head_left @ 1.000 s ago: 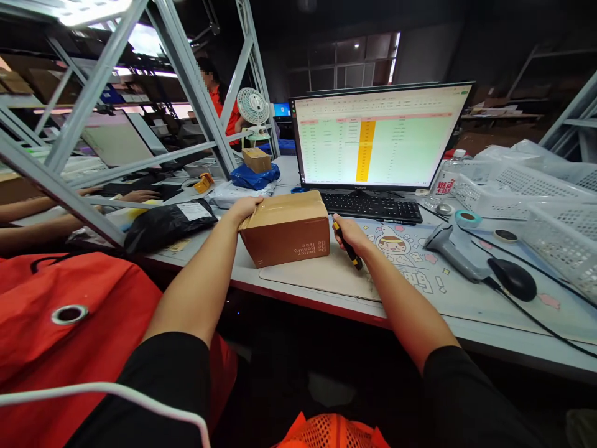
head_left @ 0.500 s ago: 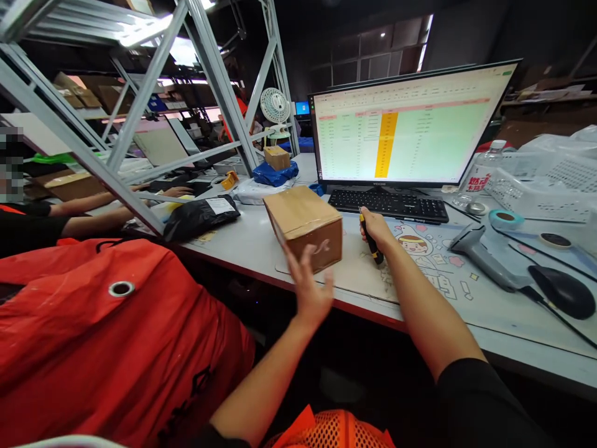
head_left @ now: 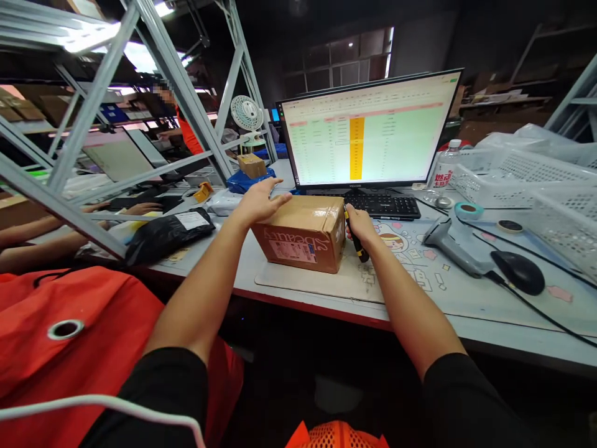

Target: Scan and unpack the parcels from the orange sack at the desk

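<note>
A taped brown cardboard box [head_left: 303, 239] rests on the desk mat in front of the monitor, its labelled long side facing me. My left hand [head_left: 262, 202] lies on the box's top left edge with the fingers stretched out and the thumb apart. In my right hand [head_left: 361, 225] is a black and yellow utility knife [head_left: 357, 239], gripped at the box's right end. The knife's tip is up by the box's top right corner; whether it touches the cardboard I cannot tell.
Behind the box stand a keyboard [head_left: 387, 204] and a monitor [head_left: 368, 143]. To the right lie a barcode scanner [head_left: 454, 249], a mouse [head_left: 517, 271], tape rolls and white baskets [head_left: 513, 174]. A black parcel [head_left: 170, 235] and a metal frame [head_left: 181, 87] are left, with other people beyond.
The box has turned so its long labelled side faces me. My left hand has gone from the near side to the top left edge. My right hand with the knife is now against the box's right end.
</note>
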The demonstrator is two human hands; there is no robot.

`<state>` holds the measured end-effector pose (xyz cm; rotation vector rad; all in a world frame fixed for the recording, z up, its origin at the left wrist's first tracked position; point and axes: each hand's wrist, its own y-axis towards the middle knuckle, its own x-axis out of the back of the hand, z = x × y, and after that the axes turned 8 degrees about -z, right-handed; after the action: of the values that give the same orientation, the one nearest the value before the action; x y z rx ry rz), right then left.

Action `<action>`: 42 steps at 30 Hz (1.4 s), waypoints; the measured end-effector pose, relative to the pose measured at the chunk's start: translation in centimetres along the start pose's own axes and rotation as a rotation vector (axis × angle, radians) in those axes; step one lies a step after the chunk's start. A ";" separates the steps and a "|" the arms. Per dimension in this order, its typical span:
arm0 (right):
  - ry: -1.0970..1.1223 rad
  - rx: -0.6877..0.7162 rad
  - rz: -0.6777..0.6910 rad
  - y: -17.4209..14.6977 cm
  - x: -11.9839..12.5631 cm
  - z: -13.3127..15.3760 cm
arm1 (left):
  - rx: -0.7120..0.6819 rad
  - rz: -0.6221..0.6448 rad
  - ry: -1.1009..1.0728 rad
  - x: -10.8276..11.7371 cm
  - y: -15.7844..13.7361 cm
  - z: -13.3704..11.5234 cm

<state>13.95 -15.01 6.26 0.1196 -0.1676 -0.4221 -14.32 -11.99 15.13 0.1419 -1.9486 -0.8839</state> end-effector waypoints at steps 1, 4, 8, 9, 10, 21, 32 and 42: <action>-0.004 0.008 0.002 -0.3 -0.3 0.1 | 0.055 0.109 0.014 -0.8 1.4 1.2; -0.023 0.020 -0.014 -0.8 -1.0 0.4 | 0.091 0.296 0.018 -3.4 3.3 3.2; -0.076 0.034 -0.072 -1.2 -1.4 0.5 | 0.058 0.301 0.022 -4.8 3.3 4.0; -0.089 0.033 -0.090 -1.3 -1.6 0.6 | 0.061 0.300 0.026 -4.8 3.3 4.1; -0.098 0.029 -0.107 -1.6 -1.7 0.6 | 0.068 0.300 0.031 -4.8 3.2 4.2; -0.134 0.034 0.017 -7.0 -1.3 2.0 | 0.191 0.289 0.091 -4.5 2.9 3.2; -0.295 0.080 0.125 -10.7 1.0 1.1 | 0.268 0.134 0.076 -2.8 1.3 1.0; -1.079 0.700 -0.172 -1.8 6.1 9.6 | -0.206 -0.686 -0.122 -10.1 -9.6 -1.6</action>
<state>16.95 -19.98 16.25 0.5928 -1.3787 -0.5510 -10.06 -15.36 2.20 0.6754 -1.9228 -1.5599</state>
